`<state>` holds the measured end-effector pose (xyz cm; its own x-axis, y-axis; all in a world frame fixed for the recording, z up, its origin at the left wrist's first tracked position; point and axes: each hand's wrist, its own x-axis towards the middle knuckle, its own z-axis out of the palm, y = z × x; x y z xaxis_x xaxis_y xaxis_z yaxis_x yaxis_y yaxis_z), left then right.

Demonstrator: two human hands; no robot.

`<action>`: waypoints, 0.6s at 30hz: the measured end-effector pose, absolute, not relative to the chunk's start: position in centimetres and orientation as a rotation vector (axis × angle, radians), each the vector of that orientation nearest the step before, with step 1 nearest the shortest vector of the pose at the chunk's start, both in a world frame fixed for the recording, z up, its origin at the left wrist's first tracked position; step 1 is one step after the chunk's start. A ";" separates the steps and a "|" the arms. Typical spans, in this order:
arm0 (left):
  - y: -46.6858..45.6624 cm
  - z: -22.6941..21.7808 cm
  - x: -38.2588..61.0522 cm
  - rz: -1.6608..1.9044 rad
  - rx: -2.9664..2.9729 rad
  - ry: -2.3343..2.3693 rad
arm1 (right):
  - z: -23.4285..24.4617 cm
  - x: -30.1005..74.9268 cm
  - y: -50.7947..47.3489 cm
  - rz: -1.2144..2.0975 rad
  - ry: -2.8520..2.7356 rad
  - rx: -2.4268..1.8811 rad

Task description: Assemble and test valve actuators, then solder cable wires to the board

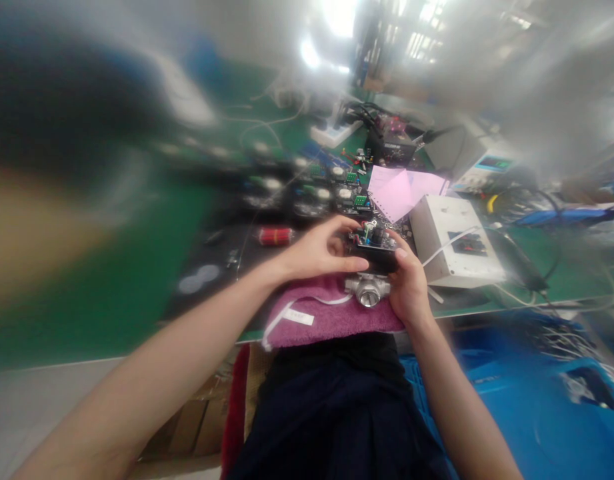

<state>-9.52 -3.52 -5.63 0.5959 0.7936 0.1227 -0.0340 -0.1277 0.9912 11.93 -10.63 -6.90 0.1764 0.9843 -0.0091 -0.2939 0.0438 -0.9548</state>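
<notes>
Between my two hands is a black box-shaped module with a circuit board on its top, carrying small electronic parts. My left hand grips its left side, thumb along the front and fingers behind. On the right side, my right hand holds it with the thumb near the top edge. Just below the module, a silver metal fitting with a round opening rests on a purple towel. Whether the fitting is joined to the module I cannot tell.
Several similar circuit boards stand behind my hands, beside pink paper sheets. A red cylindrical roll lies to the left. To the right are a white box with a cable and an instrument with a display. A blue bin sits below.
</notes>
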 end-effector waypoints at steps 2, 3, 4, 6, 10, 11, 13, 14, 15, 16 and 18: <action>-3.5 -5.6 -9.5 0.805 1.550 0.662 | -6.9 12.0 -10.6 1.193 -0.875 -1.058; -3.5 -5.7 -9.5 0.805 1.551 0.662 | -6.9 12.0 -10.6 1.192 -0.878 -1.060; -3.5 -5.7 -9.5 0.805 1.553 0.662 | -6.9 12.0 -10.6 1.191 -0.881 -1.063; -3.5 -5.7 -9.5 0.807 1.558 0.664 | -7.0 12.0 -10.6 1.188 -0.883 -1.067; -3.5 -5.9 -9.5 0.816 1.565 0.662 | -7.1 12.0 -10.6 1.187 -0.882 -1.064; -3.4 -5.9 -9.5 0.816 1.570 0.662 | -7.1 12.0 -10.6 1.186 -0.881 -1.062; -3.4 -6.0 -9.5 0.818 1.576 0.664 | -7.0 12.0 -10.6 1.184 -0.878 -1.059; -3.4 -6.0 -9.5 0.818 1.577 0.664 | -7.0 12.0 -10.6 1.185 -0.877 -1.057; -3.4 -6.0 -9.5 0.819 1.576 0.666 | -7.0 12.0 -10.6 1.186 -0.875 -1.056; -3.4 -6.0 -9.5 0.818 1.576 0.667 | -7.0 12.0 -10.6 1.186 -0.874 -1.056; -3.4 -5.9 -9.5 0.812 1.580 0.673 | -7.0 12.0 -10.5 1.185 -0.874 -1.056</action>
<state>-9.47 -3.44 -5.94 0.5920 0.7945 0.1352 -0.0150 -0.1569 0.9875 11.97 -10.54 -7.03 0.1824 0.9832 -0.0038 -0.2867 0.0495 -0.9567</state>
